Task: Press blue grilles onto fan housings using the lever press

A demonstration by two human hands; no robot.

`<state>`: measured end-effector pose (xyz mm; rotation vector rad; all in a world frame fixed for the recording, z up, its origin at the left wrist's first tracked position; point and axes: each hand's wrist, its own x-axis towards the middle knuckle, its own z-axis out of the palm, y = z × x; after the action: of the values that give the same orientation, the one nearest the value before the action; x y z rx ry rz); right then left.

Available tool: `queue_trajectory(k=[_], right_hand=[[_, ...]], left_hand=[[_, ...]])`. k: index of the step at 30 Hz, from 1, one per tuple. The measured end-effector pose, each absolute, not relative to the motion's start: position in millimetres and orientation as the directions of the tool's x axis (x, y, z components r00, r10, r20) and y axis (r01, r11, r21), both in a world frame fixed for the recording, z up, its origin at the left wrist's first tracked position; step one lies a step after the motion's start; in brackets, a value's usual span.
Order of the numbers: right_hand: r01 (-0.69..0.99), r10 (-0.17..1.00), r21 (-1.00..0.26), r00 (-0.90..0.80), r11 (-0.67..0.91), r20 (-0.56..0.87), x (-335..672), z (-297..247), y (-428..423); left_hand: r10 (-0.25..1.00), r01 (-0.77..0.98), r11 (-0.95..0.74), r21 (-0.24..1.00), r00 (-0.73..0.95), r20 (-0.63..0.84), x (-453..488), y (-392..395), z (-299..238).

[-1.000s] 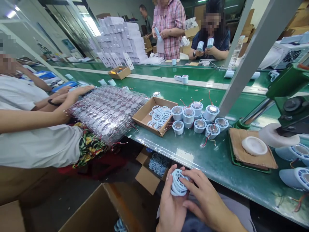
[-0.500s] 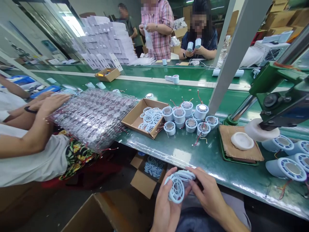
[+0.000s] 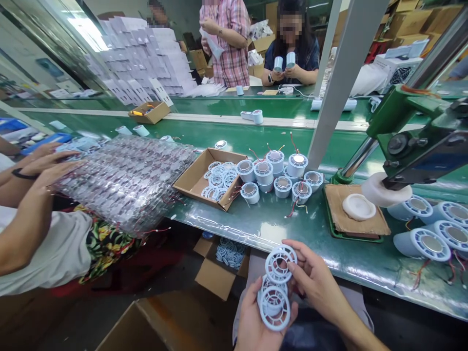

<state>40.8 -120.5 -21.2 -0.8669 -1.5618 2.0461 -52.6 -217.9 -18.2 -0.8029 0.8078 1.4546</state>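
Note:
Several light-blue plastic rings with spokes lie overlapped in my left hand, whose thumb and fingers close around their edges. My right hand pinches another spoked ring between thumb and fingers, just above that bunch. Both hands are over my lap, in front of the green bench edge. Beyond them on the bench, light-blue cylindrical housings with metal discs and thin wires stand in a cluster, some stacked. An open cardboard tray beside them holds more such rings.
A green press with a white round head stands right, over a cardboard-covered base. More housings stand beyond it. At left, a co-worker's hands rest by a plastic-wrapped stack. Below the bench is a carton of rings.
The bunched rings have been spread apart. My right hand now holds one ring up, separate from those in my left hand. The view has shifted slightly to the right.

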Motion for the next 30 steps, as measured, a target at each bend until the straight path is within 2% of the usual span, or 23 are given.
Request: queue_trajectory(k=[4,6,8,10,12,17,22,26,30], right_hand=[[0.036,0.632,-0.964,-0.749,-0.264,-0.201,49,-18,-120],[0.13,0.597,-0.986,-0.784,-0.105,-0.167,53,-12,-121],[0.215,0.56,-0.966,-0.823,0.144,-0.1,54,-7,-122],[0.233,0.532,-0.911,-0.846,0.34,-0.018,54,-4,-123],[0.216,0.525,-0.871,-0.85,0.442,0.055,53,-4,-122],[0.177,0.579,-0.838,-0.793,0.516,0.189,65,-5,-122],[0.14,0.56,-0.789,-0.777,0.599,0.288,80,-5,-136],[0.107,0.567,-0.768,-0.74,0.632,0.363,73,-8,-145],[0.078,0.59,-0.799,-0.717,0.596,0.371,67,-8,-144]], left_hand=[[0.592,-0.996,-0.018,0.084,-0.078,-0.802,-52,-227,-29],[0.674,-0.993,-0.003,0.122,-0.092,-0.733,-51,-229,-31],[0.731,-0.991,-0.011,0.136,-0.101,-0.675,-50,-229,-30],[0.739,-0.99,-0.041,0.133,-0.119,-0.664,-49,-227,-27],[0.716,-0.987,-0.072,0.146,-0.153,-0.682,-49,-223,-22],[0.734,-0.969,-0.092,0.23,-0.221,-0.642,-50,-220,-12],[0.788,-0.94,-0.089,0.328,-0.268,-0.555,-53,-225,-6],[0.811,-0.938,-0.075,0.339,-0.255,-0.526,-52,-226,-5],[0.841,-0.943,-0.092,0.321,-0.246,-0.482,-51,-224,-5]])
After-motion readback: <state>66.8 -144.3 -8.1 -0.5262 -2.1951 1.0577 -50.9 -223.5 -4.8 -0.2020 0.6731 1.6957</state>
